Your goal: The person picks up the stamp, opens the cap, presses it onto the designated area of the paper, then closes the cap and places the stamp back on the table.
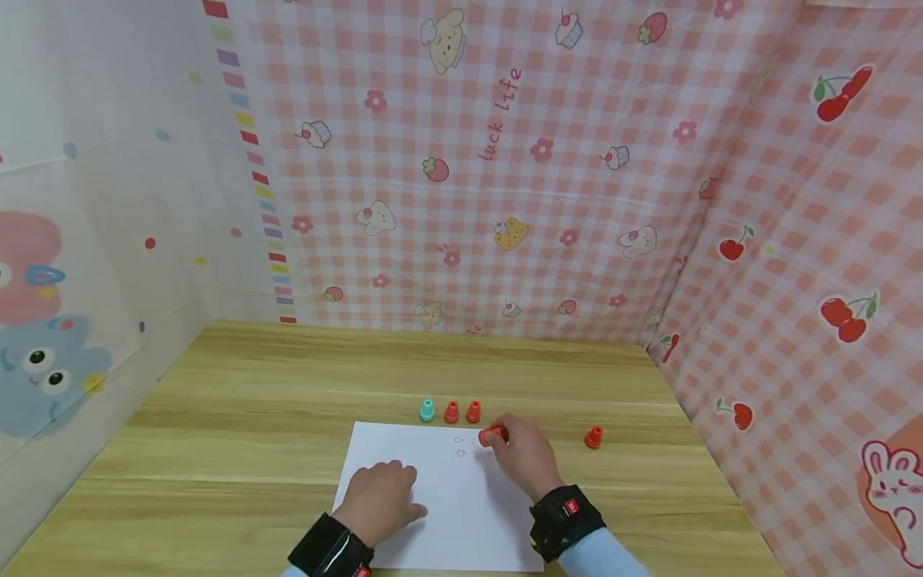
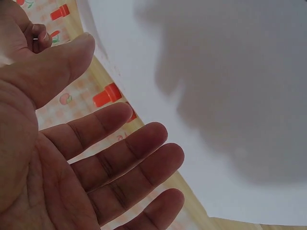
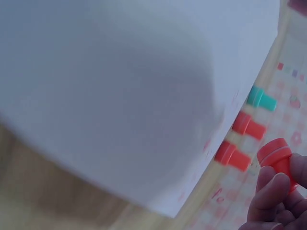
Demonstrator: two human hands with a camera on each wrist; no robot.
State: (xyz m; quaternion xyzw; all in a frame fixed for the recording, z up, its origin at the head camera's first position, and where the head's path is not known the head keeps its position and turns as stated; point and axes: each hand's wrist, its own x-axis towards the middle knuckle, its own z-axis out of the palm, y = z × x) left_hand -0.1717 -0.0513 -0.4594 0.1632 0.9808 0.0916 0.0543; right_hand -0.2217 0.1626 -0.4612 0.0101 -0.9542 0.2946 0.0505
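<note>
In the head view a white sheet of paper (image 1: 447,513) lies on the table, with small red printed marks (image 1: 460,446) near its far edge. My right hand (image 1: 526,457) pinches a red self-inking stamp (image 3: 277,160) between thumb and fingers, held tilted over the sheet's far right part. My left hand (image 1: 378,501) is over the left side of the paper. In the left wrist view its fingers (image 2: 144,170) are extended and spread a little, with nothing in them, and its shadow falls on the sheet.
Just beyond the paper stand a teal stamp (image 1: 427,411) and two red stamps, one (image 1: 451,413) beside the other (image 1: 473,412). Another red stamp (image 1: 594,437) stands off to the right on the wooden table (image 1: 238,433). Patterned cloth (image 1: 476,192) hangs behind and at both sides.
</note>
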